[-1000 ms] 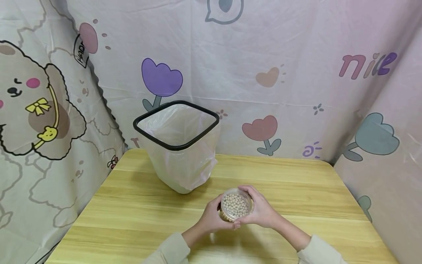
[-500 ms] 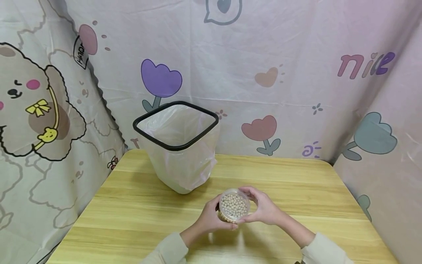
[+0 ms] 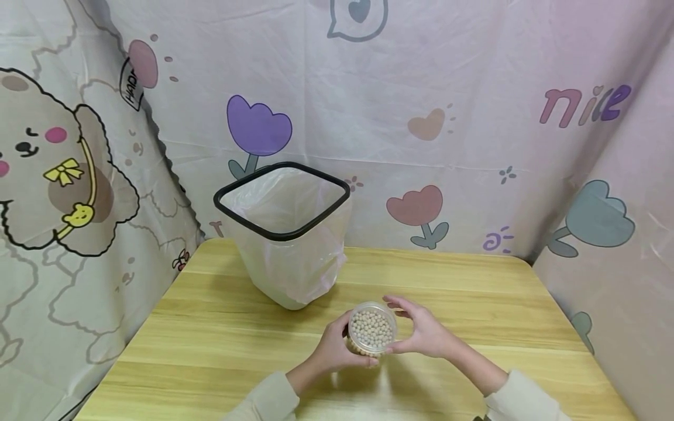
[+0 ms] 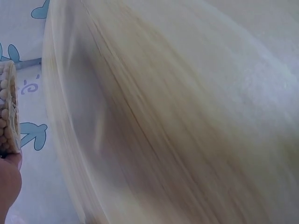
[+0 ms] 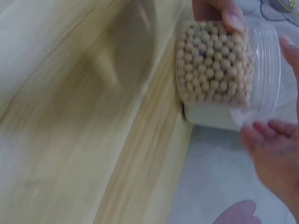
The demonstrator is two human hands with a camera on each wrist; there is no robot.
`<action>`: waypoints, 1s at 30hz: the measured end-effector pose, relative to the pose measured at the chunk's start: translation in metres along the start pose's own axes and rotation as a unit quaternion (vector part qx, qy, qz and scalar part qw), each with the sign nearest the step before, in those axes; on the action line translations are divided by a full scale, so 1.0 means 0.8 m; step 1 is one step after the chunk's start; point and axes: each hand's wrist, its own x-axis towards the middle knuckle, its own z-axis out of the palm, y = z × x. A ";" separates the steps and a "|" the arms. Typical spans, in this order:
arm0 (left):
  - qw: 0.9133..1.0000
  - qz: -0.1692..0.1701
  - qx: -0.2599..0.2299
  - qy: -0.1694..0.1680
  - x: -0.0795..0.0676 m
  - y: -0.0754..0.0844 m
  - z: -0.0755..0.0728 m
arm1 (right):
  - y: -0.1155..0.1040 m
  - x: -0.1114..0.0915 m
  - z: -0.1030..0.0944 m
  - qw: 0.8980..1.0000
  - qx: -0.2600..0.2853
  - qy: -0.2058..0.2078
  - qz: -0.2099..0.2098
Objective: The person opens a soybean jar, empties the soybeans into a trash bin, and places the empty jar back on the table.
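Observation:
A round clear plastic jar [image 3: 371, 328] filled with small beige balls is held over the front middle of the table. My left hand [image 3: 336, 348] grips it from the left, thumb across the near side; in the right wrist view those left fingers [image 5: 231, 17] press on the jar's wall. Around the clear ribbed lid [image 5: 264, 67], my right hand [image 3: 427, 334] spreads its thumb and fingers wide. Its thumb tip is right at the rim, while the other fingers stand off the far side. The left wrist view catches only a slice of the jar [image 4: 5, 109].
Behind and left of the hands stands a bin [image 3: 289, 269] with a black rim and a whitish plastic liner. Wood-grain table [image 3: 463, 280] runs under everything. A printed cloth [image 3: 474, 70] hangs along the back and sides.
My right hand has loosened from the lid and drawn slightly right, its fingers parting from the rim. The jar and left hand have shifted a little left.

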 end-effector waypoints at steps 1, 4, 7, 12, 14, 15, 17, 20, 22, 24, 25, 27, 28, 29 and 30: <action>1.000 0.001 0.003 0.002 0.000 0.000 0.001 | -0.003 0.001 0.003 0.999 -0.032 0.012 0.000; 1.000 0.011 0.009 0.008 0.001 0.001 0.003 | -0.011 0.002 0.013 0.994 -0.104 0.038 0.009; 1.000 0.016 0.017 0.014 0.001 0.013 0.004 | -0.020 0.004 0.023 0.988 -0.138 0.054 0.040; 0.999 0.021 0.020 0.015 0.003 0.007 0.006 | -0.025 0.006 0.027 0.985 -0.146 0.065 0.060; 0.999 0.022 0.021 0.014 0.004 0.002 0.007 | -0.025 0.006 0.025 0.987 -0.143 0.056 0.049; 0.999 0.021 0.020 0.013 0.004 0.003 0.007 | -0.025 0.006 0.023 0.988 -0.142 0.051 0.042; 1.000 0.019 0.018 0.011 0.004 0.004 0.007 | -0.025 0.006 0.020 0.990 -0.135 0.037 0.032; 1.000 0.019 0.014 0.007 0.004 0.004 0.007 | -0.024 0.006 0.014 0.992 -0.124 0.016 0.016; 1.000 0.018 0.011 0.005 0.004 0.004 0.007 | -0.023 0.006 0.010 0.993 -0.119 0.001 0.007; 1.000 0.018 0.008 0.004 0.003 0.004 0.007 | -0.023 0.006 0.006 0.993 -0.115 -0.016 -0.002; 1.000 0.018 0.007 0.003 0.003 0.004 0.007 | -0.022 0.006 0.004 0.993 -0.114 -0.024 -0.007; 1.000 0.018 0.007 0.005 0.003 0.004 0.008 | -0.022 0.006 0.002 0.993 -0.110 -0.035 -0.006; 1.000 0.018 0.008 0.005 0.003 0.004 0.008 | -0.022 0.006 0.001 0.994 -0.108 -0.037 -0.003; 1.000 0.019 0.009 0.006 0.003 0.004 0.008 | -0.022 0.006 0.001 0.994 -0.105 -0.035 0.005; 1.000 0.018 0.010 0.007 0.003 0.004 0.008 | -0.023 0.006 0.001 0.994 -0.105 -0.029 0.012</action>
